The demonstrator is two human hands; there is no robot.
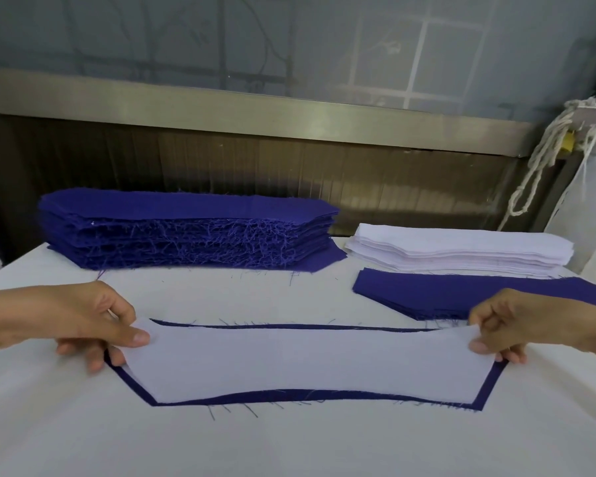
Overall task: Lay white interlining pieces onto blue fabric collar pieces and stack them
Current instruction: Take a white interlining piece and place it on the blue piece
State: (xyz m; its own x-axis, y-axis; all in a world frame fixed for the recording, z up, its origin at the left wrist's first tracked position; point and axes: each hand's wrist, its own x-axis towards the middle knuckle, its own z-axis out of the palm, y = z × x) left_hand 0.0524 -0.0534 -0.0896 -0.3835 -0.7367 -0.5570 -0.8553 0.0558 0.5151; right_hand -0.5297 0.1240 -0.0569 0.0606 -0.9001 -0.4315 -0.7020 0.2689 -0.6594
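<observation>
Your left hand (80, 321) pinches the left end of the white interlining piece (303, 359) and your right hand (516, 325) pinches the right end. It lies on a blue collar piece (133, 385), whose edge shows as a narrow border. The widest stretch of table (289, 445) lies nearest you. Behind are the tall blue stack (186, 228), the white stack (461, 251) and the low blue pile (427, 294).

We are looking down at a white-covered table (289, 442). Our left hand (83, 318) is pinching the left end of a white interlining piece (303, 363), and our right hand (516, 325) is pinching its right end. The piece is lying on a blue collar piece (272, 395), whose edge is showing as a narrow border around it. Behind, on the left, a tall blue stack (186, 232) with frayed threads is sitting. To its right a white stack (461, 253) is resting, with a low blue stack (461, 294) lying just in front. A white cord (544, 160) is hanging at far right.
</observation>
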